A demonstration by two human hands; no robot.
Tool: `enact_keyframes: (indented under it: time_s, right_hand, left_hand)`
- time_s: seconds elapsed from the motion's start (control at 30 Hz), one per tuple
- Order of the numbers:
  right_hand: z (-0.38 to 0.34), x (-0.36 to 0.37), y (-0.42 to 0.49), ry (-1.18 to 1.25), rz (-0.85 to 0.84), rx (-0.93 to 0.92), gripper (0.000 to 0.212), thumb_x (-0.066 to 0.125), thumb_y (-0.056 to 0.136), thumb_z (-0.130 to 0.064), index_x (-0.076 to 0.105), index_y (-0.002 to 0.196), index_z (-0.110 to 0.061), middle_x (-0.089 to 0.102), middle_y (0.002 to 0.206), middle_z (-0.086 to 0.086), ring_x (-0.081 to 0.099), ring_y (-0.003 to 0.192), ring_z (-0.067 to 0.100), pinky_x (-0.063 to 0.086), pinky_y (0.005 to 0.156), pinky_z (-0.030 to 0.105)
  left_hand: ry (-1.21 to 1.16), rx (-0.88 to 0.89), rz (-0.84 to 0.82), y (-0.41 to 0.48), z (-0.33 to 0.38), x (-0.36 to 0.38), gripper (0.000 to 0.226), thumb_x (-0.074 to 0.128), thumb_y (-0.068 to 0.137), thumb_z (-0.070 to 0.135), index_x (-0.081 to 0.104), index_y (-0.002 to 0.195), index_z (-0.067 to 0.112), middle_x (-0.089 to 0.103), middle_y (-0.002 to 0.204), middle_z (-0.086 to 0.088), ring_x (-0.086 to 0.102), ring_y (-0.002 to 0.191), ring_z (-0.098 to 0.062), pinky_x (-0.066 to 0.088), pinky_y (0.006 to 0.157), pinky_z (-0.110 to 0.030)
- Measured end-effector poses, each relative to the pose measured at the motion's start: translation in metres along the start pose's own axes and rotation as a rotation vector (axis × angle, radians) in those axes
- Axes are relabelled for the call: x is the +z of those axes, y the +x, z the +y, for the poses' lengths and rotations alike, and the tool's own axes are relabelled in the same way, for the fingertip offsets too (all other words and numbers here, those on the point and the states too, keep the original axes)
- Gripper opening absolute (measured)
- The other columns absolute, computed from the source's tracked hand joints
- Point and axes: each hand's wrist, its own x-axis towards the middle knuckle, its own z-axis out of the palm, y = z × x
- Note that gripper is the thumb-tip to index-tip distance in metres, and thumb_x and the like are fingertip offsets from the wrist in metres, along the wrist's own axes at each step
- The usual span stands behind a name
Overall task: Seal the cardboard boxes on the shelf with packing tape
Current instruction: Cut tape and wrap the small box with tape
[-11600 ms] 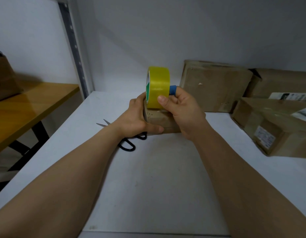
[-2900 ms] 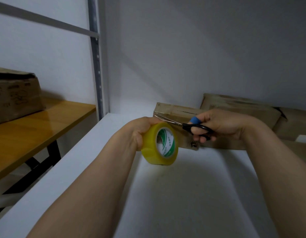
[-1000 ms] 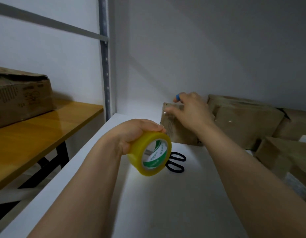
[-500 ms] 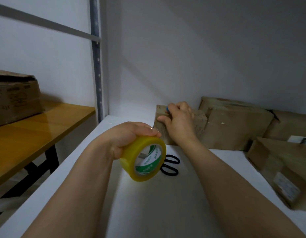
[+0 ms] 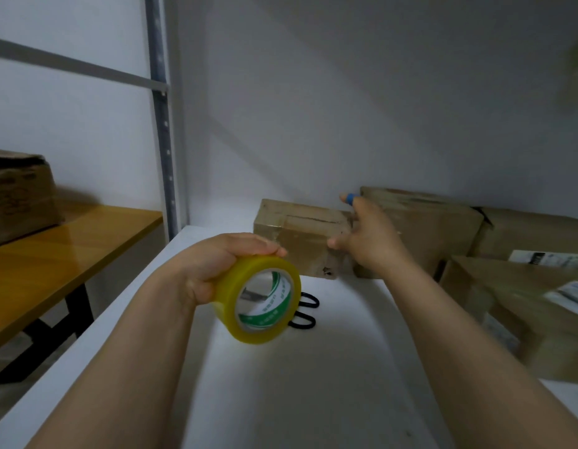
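Left hand (image 5: 216,267) holds the tape roll (image 5: 248,306) above the shelf (image 5: 297,390). Fingers (image 5: 265,249) are curled over the top of the roll, thumb underneath, core hole facing the camera. The roll sits in front of and just below the small box (image 5: 297,238), not touching it.

Right hand (image 5: 370,243) is at the right end of the small box, fingers spread and straight, gripping nothing. Blue band (image 5: 350,198) on the raised index finger; thumb points at the box's front right edge. Can't tell whether it's touching.

Small box stands at the back of the shelf near the wall, clear tape across its top and down the front. Big box (image 5: 433,228) is right next to it on the right, another box (image 5: 537,234) beyond that, and a labelled box (image 5: 524,319) sits forward along the right side.

Scissors (image 5: 305,311) lie flat on the shelf behind the roll, only the black handles visible.

Shelf is open in the middle and foreground. Left edge runs along the upright post (image 5: 161,124). Wooden bench (image 5: 54,254) left of it carries a carton (image 5: 15,196).
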Motion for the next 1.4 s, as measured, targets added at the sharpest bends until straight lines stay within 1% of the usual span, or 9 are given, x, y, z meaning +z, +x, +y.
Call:
enact_keyframes:
  time_s: [0.17, 0.37, 0.53, 0.73, 0.87, 1.1, 1.23, 1.33, 1.4]
  right_hand:
    - [0.016, 0.01, -0.011, -0.029, -0.074, 0.005, 0.089, 0.088, 0.075, -0.028, 0.04, 0.151, -0.028, 0.042, 0.153, 0.0, 0.036, 0.142, 0.025, 0.035, 0.117, 0.045]
    - [0.021, 0.01, -0.017, 0.155, -0.07, -0.016, 0.081, 0.085, 0.079, -0.033, 0.041, 0.147, -0.03, 0.039, 0.15, -0.003, 0.043, 0.134, 0.016, 0.04, 0.113, 0.038]
    - [0.026, 0.011, -0.008, 0.224, -0.126, -0.01, 0.06, 0.08, 0.084, -0.014, 0.046, 0.131, -0.03, 0.051, 0.137, -0.003, 0.05, 0.128, 0.018, 0.047, 0.097, 0.028]
    - [0.021, -0.005, -0.009, 0.465, -0.018, 0.045, 0.042, 0.079, 0.087, -0.028, 0.058, 0.123, -0.023, 0.062, 0.108, -0.006, 0.064, 0.093, 0.008, 0.051, 0.069, 0.019]
    - [0.032, -0.005, -0.023, 0.59, -0.103, 0.185, 0.047, 0.083, 0.078, -0.04, 0.065, 0.114, -0.018, 0.074, 0.103, 0.009, 0.072, 0.092, 0.028, 0.059, 0.08, 0.042]
    - [0.035, -0.003, -0.045, 0.748, -0.353, 0.354, 0.027, 0.068, 0.094, -0.035, 0.071, 0.112, -0.016, 0.075, 0.094, 0.008, 0.074, 0.082, 0.022, 0.062, 0.076, 0.043]
    - [0.046, -0.01, -0.051, 0.733, -0.389, 0.41, 0.024, 0.062, 0.097, -0.04, 0.068, 0.109, -0.02, 0.076, 0.079, -0.002, 0.074, 0.075, 0.016, 0.063, 0.076, 0.04]
    - [0.051, -0.01, -0.055, 0.686, -0.4, 0.421, 0.039, 0.061, 0.095, -0.053, 0.067, 0.116, -0.021, 0.078, 0.094, 0.003, 0.074, 0.088, 0.021, 0.058, 0.093, 0.047]
    - [0.049, -0.01, -0.055, 0.641, -0.339, 0.42, 0.05, 0.062, 0.09, -0.062, 0.066, 0.119, -0.023, 0.074, 0.111, 0.01, 0.073, 0.098, 0.027, 0.059, 0.091, 0.048]
  left_hand:
    - [0.054, -0.007, -0.015, 0.004, -0.005, 0.0, 0.018, 0.072, 0.083, 0.019, 0.076, 0.098, 0.01, 0.071, 0.087, -0.01, 0.068, 0.067, -0.014, 0.054, 0.058, -0.029]
    - [0.006, -0.03, 0.001, 0.002, -0.003, 0.003, 0.018, 0.064, 0.092, 0.015, 0.07, 0.105, 0.005, 0.07, 0.079, -0.008, 0.065, 0.053, -0.011, 0.052, 0.046, -0.023]
    - [-0.038, -0.031, -0.003, -0.004, 0.002, 0.007, 0.013, 0.058, 0.096, 0.014, 0.068, 0.099, 0.005, 0.068, 0.07, -0.007, 0.062, 0.047, -0.011, 0.049, 0.04, -0.022]
    - [-0.039, -0.005, -0.051, -0.007, 0.004, 0.002, 0.011, 0.063, 0.093, 0.018, 0.068, 0.093, 0.009, 0.065, 0.073, -0.006, 0.057, 0.049, -0.009, 0.045, 0.038, -0.02]
    - [-0.154, 0.097, -0.076, -0.008, 0.007, -0.009, 0.011, 0.068, 0.088, 0.023, 0.072, 0.085, 0.014, 0.06, 0.065, 0.0, 0.049, 0.045, -0.006, 0.035, 0.033, -0.015]
    - [-0.296, 0.169, -0.096, -0.01, 0.007, -0.014, 0.015, 0.074, 0.072, 0.032, 0.076, 0.08, 0.019, 0.045, 0.061, 0.006, 0.029, 0.051, -0.003, 0.022, 0.039, -0.011]
    - [-0.559, 0.245, -0.02, -0.003, 0.007, -0.028, 0.021, 0.08, 0.072, 0.032, 0.066, 0.081, 0.019, 0.039, 0.064, 0.005, 0.033, 0.051, -0.003, 0.034, 0.04, -0.01]
    - [-0.913, 0.318, -0.029, 0.002, 0.003, -0.04, 0.021, 0.076, 0.08, 0.023, 0.059, 0.091, 0.016, 0.045, 0.062, 0.002, 0.044, 0.048, -0.005, 0.043, 0.045, -0.012]
    - [-1.043, 0.329, -0.068, 0.004, 0.0, -0.041, 0.015, 0.069, 0.089, 0.024, 0.059, 0.097, 0.016, 0.048, 0.062, 0.001, 0.047, 0.048, -0.007, 0.046, 0.046, -0.014]
